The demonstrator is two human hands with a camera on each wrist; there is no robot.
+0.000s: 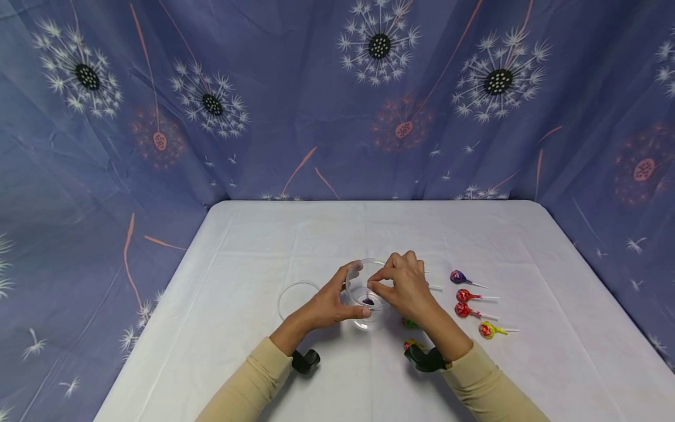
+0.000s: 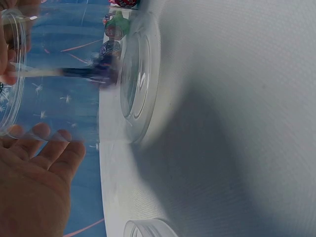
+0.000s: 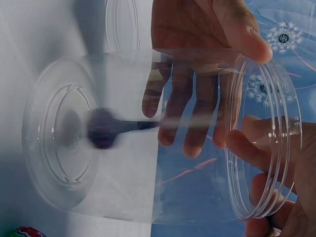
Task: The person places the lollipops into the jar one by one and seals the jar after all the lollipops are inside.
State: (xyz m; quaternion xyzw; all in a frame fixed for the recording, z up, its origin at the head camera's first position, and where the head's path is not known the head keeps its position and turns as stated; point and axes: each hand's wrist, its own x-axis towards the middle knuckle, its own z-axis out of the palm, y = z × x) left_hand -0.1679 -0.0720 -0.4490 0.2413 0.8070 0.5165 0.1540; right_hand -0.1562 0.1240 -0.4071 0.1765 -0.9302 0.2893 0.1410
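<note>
A clear plastic jar [image 3: 123, 207] stands upright on the white-covered table, its mouth facing up. My left hand [image 1: 329, 302] holds it by the side, thumb near the rim and fingers spread along the far wall. My right hand [image 1: 406, 287] pinches the white stick of a purple-wrapped lollipop [image 3: 102, 129] at the jar's mouth. The lollipop hangs head down inside, its head low near the jar's base and blurred in both wrist views. To the left of the jar lies a clear round lid [image 3: 121, 24], partly behind my left hand in the head view.
Right of my right hand lie several wrapped lollipops: a purple one [image 1: 457, 276], a red one [image 1: 464, 295], another red one [image 1: 462, 309] and a yellow-and-red one [image 1: 486, 329]. A green lollipop [image 1: 408, 322] and others are partly hidden under my right arm. A dandelion-print curtain [image 1: 316, 117] surrounds the table.
</note>
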